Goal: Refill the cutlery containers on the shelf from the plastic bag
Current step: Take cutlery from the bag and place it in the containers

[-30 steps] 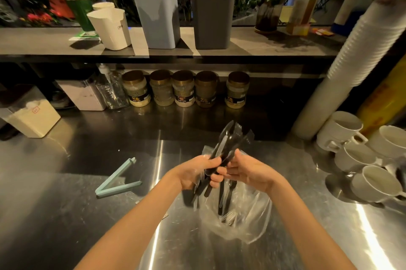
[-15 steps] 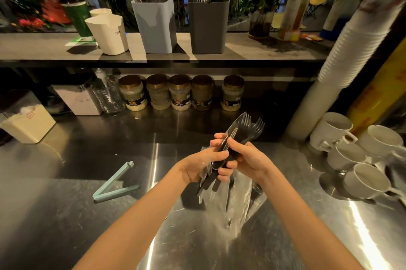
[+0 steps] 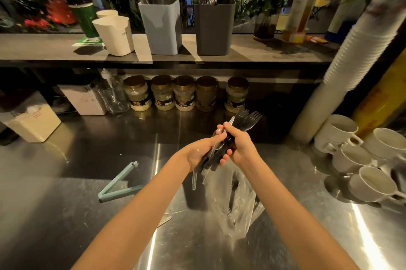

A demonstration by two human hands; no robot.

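Note:
My left hand (image 3: 198, 152) and my right hand (image 3: 239, 143) both grip one bundle of black plastic forks (image 3: 246, 119) over the steel counter, tines pointing up and away. A clear piece of plastic cutlery hangs among the handles below my left hand. The clear plastic bag (image 3: 238, 201) stands crumpled just under my hands with a few black forks inside. On the shelf stand a white container (image 3: 115, 35), a light grey container (image 3: 161, 27) with clear cutlery and a dark grey container (image 3: 214, 27) with dark cutlery.
A mint bag clip (image 3: 117, 186) lies open on the counter to the left. Several jars (image 3: 184, 93) line up under the shelf. White cups (image 3: 371, 181) crowd the right side, beside a tall stack of paper cups (image 3: 356, 49). Plants stand behind the shelf.
Both hands have lifted the fork bundle up and away from the bag. The bag has slumped lower and narrower beneath them.

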